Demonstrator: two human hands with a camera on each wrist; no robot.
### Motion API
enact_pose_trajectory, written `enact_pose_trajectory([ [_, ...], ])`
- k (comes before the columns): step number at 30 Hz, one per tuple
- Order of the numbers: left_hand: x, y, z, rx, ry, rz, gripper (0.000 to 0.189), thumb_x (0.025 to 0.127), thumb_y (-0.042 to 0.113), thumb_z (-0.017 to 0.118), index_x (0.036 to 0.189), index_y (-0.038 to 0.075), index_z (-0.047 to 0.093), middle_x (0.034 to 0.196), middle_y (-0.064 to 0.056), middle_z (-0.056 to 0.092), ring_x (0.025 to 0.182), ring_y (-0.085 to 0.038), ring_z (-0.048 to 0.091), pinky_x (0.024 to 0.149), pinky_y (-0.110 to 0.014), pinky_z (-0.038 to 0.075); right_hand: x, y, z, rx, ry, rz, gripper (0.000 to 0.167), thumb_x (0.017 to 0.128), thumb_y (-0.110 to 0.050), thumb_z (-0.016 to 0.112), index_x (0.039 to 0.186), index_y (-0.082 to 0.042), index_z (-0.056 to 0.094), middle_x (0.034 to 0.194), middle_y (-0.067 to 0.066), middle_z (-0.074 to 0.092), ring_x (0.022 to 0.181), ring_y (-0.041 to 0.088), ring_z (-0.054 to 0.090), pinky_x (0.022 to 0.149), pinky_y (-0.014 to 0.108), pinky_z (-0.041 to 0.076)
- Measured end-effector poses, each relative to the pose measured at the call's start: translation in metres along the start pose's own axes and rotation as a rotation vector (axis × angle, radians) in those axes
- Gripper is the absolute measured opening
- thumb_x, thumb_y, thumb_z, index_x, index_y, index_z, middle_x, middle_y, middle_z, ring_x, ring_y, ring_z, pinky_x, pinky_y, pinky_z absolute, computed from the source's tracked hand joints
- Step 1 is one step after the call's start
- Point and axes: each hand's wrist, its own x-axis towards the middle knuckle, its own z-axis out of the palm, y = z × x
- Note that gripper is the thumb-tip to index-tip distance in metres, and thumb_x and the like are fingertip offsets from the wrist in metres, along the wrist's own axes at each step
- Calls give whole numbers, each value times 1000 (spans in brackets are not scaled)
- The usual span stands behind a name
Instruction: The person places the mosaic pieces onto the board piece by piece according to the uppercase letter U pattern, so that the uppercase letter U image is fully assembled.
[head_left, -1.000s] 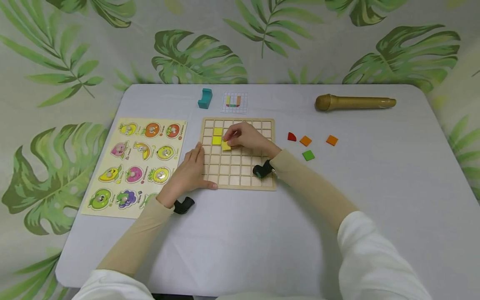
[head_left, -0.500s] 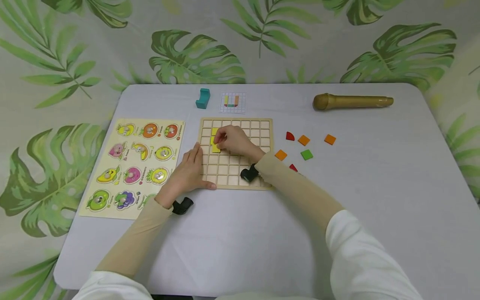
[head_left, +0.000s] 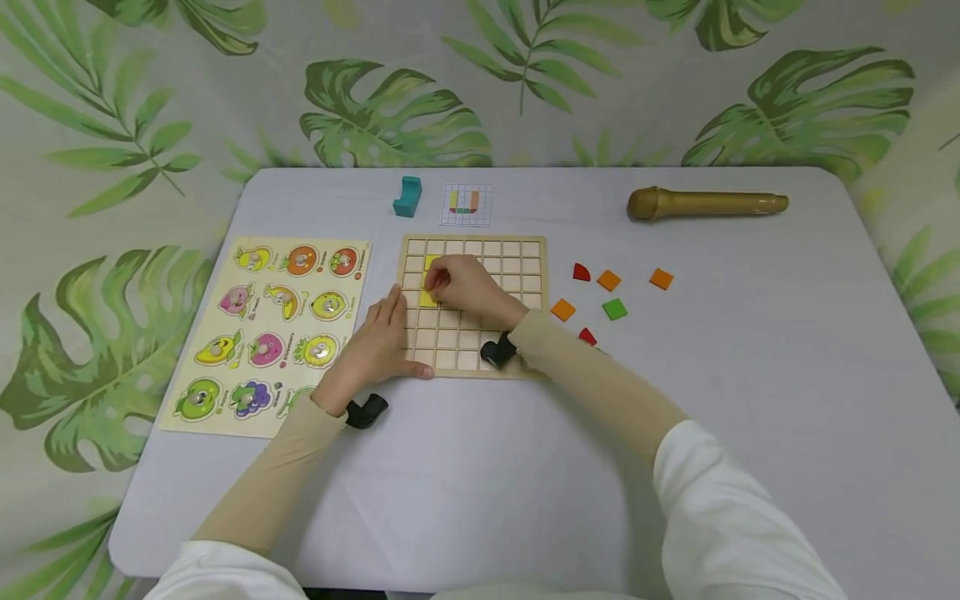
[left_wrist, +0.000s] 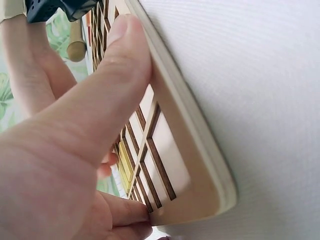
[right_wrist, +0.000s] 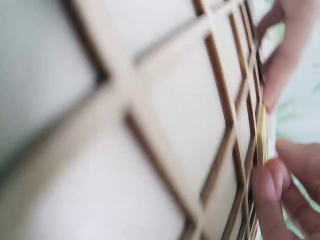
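Observation:
My left hand [head_left: 378,340] rests along the left edge of a square wooden grid board [head_left: 446,360]. Its fingers lie straight at the side, and in the left wrist view the thumb [left_wrist: 120,65] lies on the board's rim. Over the board's upper left, my right hand [head_left: 467,287] has its fingertips together at a yellow square tile [head_left: 427,298], which they partly cover. Another yellow square tile [head_left: 432,262] lies in the same column, above it. The right wrist view shows thumb and fingers [right_wrist: 267,200] close around a yellow edge [right_wrist: 262,132].
To the right lie loose red, orange and green tiles [head_left: 615,309]. A fruit puzzle board [head_left: 300,325] is at the left. Behind the grid stand a teal block [head_left: 407,197] and a pattern card [head_left: 467,205]; a wooden, microphone-shaped stick [head_left: 708,203] lies back right.
My right hand has moved left with the yellow tile, from beside the yellow column into the cell below the others. My left hand has stayed on the board's edge.

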Motion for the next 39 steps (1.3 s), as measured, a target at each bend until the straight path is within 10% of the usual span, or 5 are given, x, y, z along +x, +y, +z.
enact_pose_trajectory([
  [14, 1, 2, 1, 14, -1, -17, 125, 68, 47, 84, 144, -19, 8, 154, -31, -2, 140, -45, 11, 112, -47, 18, -31, 49, -73, 408, 2, 127, 19, 90, -2, 64, 106, 8, 64, 98, 13, 63, 84, 26, 61, 79, 33, 52],
  [28, 2, 0, 1, -16, -12, -16, 125, 69, 47, 83, 145, -17, 6, 154, -29, -4, 141, -44, 8, 113, -47, 14, -87, 105, -138, 428, 101, 286, 30, 91, -18, 67, 113, 1, 61, 109, 10, 61, 92, 21, 57, 82, 30, 47],
  [39, 1, 0, 1, -14, -4, -12, 125, 69, 47, 83, 145, -18, 7, 154, -30, -4, 140, -44, 8, 113, -47, 14, -108, 129, -150, 425, 148, 269, 27, 89, -4, 66, 113, 8, 59, 97, 2, 66, 82, 14, 59, 74, 22, 49],
])
